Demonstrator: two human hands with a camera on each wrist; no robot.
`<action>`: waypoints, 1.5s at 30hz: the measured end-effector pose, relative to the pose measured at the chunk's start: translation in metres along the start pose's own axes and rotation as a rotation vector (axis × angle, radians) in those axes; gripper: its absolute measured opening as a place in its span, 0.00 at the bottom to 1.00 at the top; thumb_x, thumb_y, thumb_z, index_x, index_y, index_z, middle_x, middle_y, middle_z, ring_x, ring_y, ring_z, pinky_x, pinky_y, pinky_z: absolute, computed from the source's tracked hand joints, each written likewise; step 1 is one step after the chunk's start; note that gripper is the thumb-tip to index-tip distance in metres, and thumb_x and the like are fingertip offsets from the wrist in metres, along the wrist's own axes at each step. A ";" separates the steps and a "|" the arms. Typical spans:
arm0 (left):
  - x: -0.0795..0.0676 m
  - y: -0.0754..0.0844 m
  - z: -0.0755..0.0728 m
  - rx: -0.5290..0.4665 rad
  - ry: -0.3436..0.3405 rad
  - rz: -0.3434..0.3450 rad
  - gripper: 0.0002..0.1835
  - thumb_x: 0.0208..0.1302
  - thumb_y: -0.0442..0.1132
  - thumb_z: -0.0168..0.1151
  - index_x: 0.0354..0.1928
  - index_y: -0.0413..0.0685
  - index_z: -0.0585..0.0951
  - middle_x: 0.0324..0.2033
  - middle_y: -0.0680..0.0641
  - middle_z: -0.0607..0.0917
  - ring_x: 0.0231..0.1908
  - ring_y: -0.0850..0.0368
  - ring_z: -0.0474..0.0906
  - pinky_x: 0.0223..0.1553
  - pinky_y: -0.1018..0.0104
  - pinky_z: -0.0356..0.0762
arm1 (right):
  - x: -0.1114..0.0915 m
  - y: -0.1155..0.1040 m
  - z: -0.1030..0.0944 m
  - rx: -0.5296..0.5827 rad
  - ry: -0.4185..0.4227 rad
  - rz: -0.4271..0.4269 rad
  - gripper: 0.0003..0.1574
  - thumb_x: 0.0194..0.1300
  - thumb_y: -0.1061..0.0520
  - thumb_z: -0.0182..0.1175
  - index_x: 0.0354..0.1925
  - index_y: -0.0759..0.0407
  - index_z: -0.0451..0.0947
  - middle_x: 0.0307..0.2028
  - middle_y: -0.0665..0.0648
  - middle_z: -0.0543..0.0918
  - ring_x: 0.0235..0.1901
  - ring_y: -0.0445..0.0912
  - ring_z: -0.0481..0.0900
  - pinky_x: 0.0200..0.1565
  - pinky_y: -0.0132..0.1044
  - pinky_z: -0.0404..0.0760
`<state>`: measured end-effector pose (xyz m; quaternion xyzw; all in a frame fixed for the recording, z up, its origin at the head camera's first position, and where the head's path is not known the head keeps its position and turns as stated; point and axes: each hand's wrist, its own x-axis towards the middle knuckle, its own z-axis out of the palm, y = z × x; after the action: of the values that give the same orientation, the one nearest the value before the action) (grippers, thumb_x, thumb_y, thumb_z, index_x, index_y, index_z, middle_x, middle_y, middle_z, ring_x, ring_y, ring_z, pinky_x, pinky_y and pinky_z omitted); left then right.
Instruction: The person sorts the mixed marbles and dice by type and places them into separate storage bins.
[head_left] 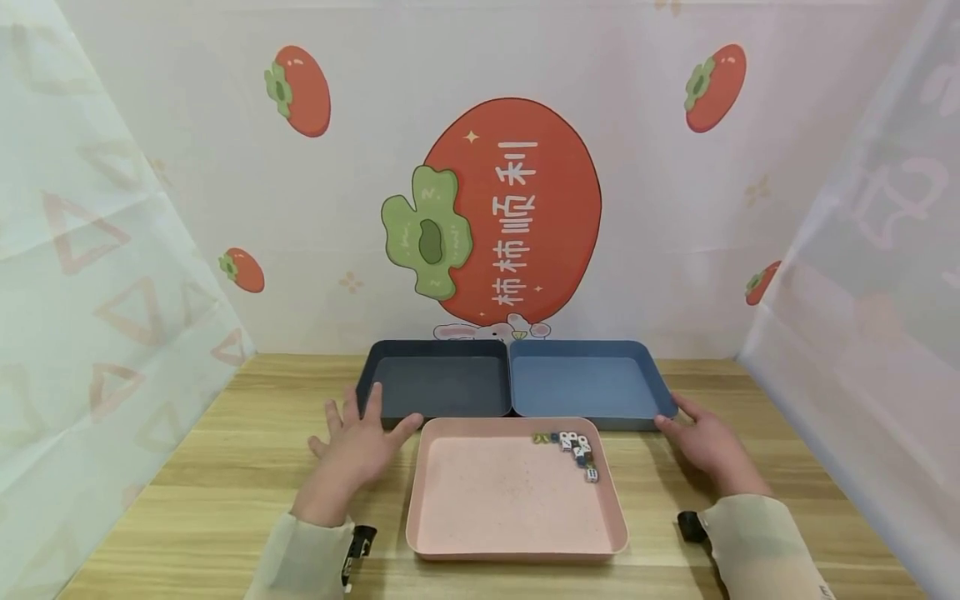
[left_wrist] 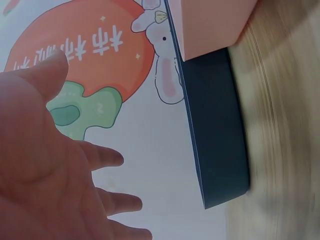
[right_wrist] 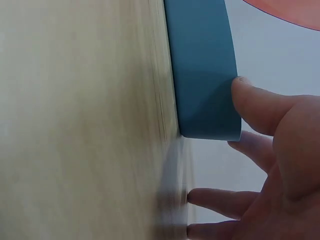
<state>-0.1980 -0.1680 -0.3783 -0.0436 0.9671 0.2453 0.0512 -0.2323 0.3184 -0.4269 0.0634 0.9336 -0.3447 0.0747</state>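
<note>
My left hand (head_left: 352, 446) is spread over the front left corner of the dark navy tray (head_left: 435, 387), holding nothing. In the left wrist view its palm and straight fingers show apart from the tray's wall. With thumb and index finger, my right hand (head_left: 705, 442) pinches the front right corner of the blue tray (head_left: 585, 387); its other fingers extend loosely beside it. Between the hands lies a pink tray (head_left: 510, 500). Several small dice (head_left: 592, 474), white and dark, cluster in its back right corner, with small yellow-green pieces (head_left: 541, 437) beside them.
The navy and blue trays stand side by side at the back of the wooden table (head_left: 202, 492), and the pink tray is just in front. A printed cloth backdrop (head_left: 637, 250) rises behind, with cloth walls on both sides.
</note>
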 end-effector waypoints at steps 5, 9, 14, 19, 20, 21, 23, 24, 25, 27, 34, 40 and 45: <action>0.003 0.005 -0.001 -0.023 -0.011 0.052 0.60 0.59 0.82 0.42 0.80 0.46 0.43 0.75 0.30 0.35 0.71 0.27 0.24 0.58 0.18 0.31 | 0.002 0.000 -0.005 -0.036 0.005 -0.043 0.54 0.73 0.31 0.49 0.78 0.63 0.46 0.70 0.81 0.53 0.67 0.77 0.50 0.61 0.73 0.55; 0.007 0.009 -0.002 -0.126 0.007 0.203 0.54 0.62 0.73 0.54 0.79 0.48 0.50 0.76 0.32 0.44 0.73 0.29 0.37 0.64 0.25 0.42 | 0.001 -0.001 -0.008 -0.070 0.014 -0.066 0.53 0.73 0.32 0.49 0.77 0.65 0.47 0.69 0.81 0.55 0.66 0.78 0.52 0.60 0.73 0.56; 0.009 0.022 -0.009 -0.345 -0.029 0.409 0.45 0.61 0.64 0.66 0.77 0.63 0.61 0.77 0.45 0.50 0.74 0.37 0.47 0.65 0.30 0.53 | 0.001 0.000 -0.006 -0.067 0.016 -0.067 0.53 0.73 0.33 0.51 0.77 0.65 0.48 0.68 0.82 0.55 0.66 0.78 0.53 0.61 0.72 0.57; 0.021 0.051 -0.022 -0.413 -0.104 0.503 0.39 0.57 0.60 0.71 0.71 0.68 0.71 0.78 0.53 0.47 0.75 0.40 0.43 0.65 0.32 0.53 | 0.001 0.002 -0.003 -0.075 0.020 -0.062 0.53 0.73 0.32 0.50 0.77 0.64 0.48 0.68 0.81 0.56 0.66 0.78 0.53 0.61 0.72 0.57; 0.024 0.057 -0.023 -0.418 -0.126 0.507 0.38 0.57 0.59 0.72 0.70 0.67 0.72 0.78 0.54 0.45 0.75 0.41 0.42 0.66 0.32 0.53 | 0.001 0.002 -0.003 -0.077 0.019 -0.060 0.53 0.73 0.32 0.50 0.77 0.64 0.48 0.68 0.81 0.56 0.66 0.78 0.53 0.61 0.72 0.57; 0.028 0.063 -0.024 -0.424 -0.148 0.509 0.37 0.57 0.58 0.73 0.69 0.67 0.74 0.78 0.55 0.44 0.75 0.42 0.42 0.66 0.33 0.53 | 0.001 0.002 -0.003 -0.077 0.018 -0.057 0.53 0.73 0.32 0.50 0.77 0.64 0.48 0.68 0.81 0.56 0.66 0.78 0.53 0.61 0.72 0.57; 0.035 0.073 -0.022 -0.438 -0.189 0.502 0.34 0.56 0.55 0.74 0.67 0.65 0.77 0.78 0.56 0.42 0.75 0.44 0.40 0.67 0.35 0.52 | 0.001 0.002 -0.003 -0.084 0.020 -0.057 0.53 0.73 0.32 0.50 0.77 0.64 0.48 0.68 0.81 0.56 0.66 0.78 0.53 0.61 0.72 0.57; 0.038 0.078 -0.019 -0.443 -0.202 0.497 0.32 0.56 0.53 0.75 0.65 0.65 0.78 0.78 0.56 0.41 0.75 0.45 0.39 0.67 0.35 0.51 | 0.000 0.002 -0.003 -0.084 0.019 -0.055 0.53 0.73 0.32 0.50 0.77 0.63 0.48 0.68 0.81 0.56 0.66 0.78 0.53 0.61 0.72 0.57; 0.041 0.083 -0.015 -0.441 -0.210 0.492 0.30 0.57 0.52 0.75 0.64 0.65 0.80 0.78 0.56 0.41 0.75 0.45 0.39 0.68 0.36 0.51 | 0.000 0.002 -0.003 -0.083 0.018 -0.055 0.53 0.73 0.32 0.50 0.77 0.63 0.48 0.68 0.81 0.56 0.66 0.78 0.54 0.61 0.72 0.57; 0.046 0.091 -0.005 -0.431 -0.223 0.486 0.26 0.58 0.50 0.75 0.60 0.65 0.83 0.78 0.56 0.40 0.75 0.46 0.38 0.68 0.36 0.50 | 0.000 0.001 -0.003 -0.080 0.015 -0.048 0.53 0.73 0.31 0.50 0.78 0.63 0.48 0.69 0.81 0.56 0.66 0.77 0.53 0.61 0.72 0.57; 0.052 0.113 0.030 -0.295 -0.256 0.517 0.21 0.62 0.48 0.72 0.58 0.62 0.85 0.78 0.51 0.43 0.76 0.45 0.32 0.70 0.36 0.41 | -0.002 0.001 -0.002 -0.080 0.018 -0.045 0.53 0.73 0.32 0.50 0.77 0.63 0.48 0.69 0.81 0.56 0.66 0.77 0.54 0.61 0.72 0.57; 0.055 0.123 0.055 -0.042 -0.234 0.567 0.19 0.61 0.53 0.71 0.56 0.67 0.86 0.78 0.47 0.45 0.75 0.40 0.33 0.70 0.35 0.33 | -0.001 0.001 -0.001 -0.071 0.018 -0.054 0.52 0.73 0.32 0.51 0.78 0.63 0.49 0.68 0.80 0.57 0.66 0.77 0.55 0.61 0.72 0.58; 0.058 0.126 0.070 0.017 -0.272 0.628 0.17 0.61 0.50 0.72 0.53 0.65 0.88 0.78 0.50 0.49 0.75 0.37 0.36 0.70 0.35 0.37 | 0.000 0.000 -0.002 -0.087 0.020 -0.051 0.52 0.73 0.32 0.50 0.77 0.63 0.49 0.68 0.80 0.58 0.66 0.77 0.55 0.61 0.72 0.58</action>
<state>-0.2635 -0.0273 -0.3871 0.2898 0.9196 0.2448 0.1019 -0.2321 0.3195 -0.4259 0.0397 0.9497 -0.3051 0.0590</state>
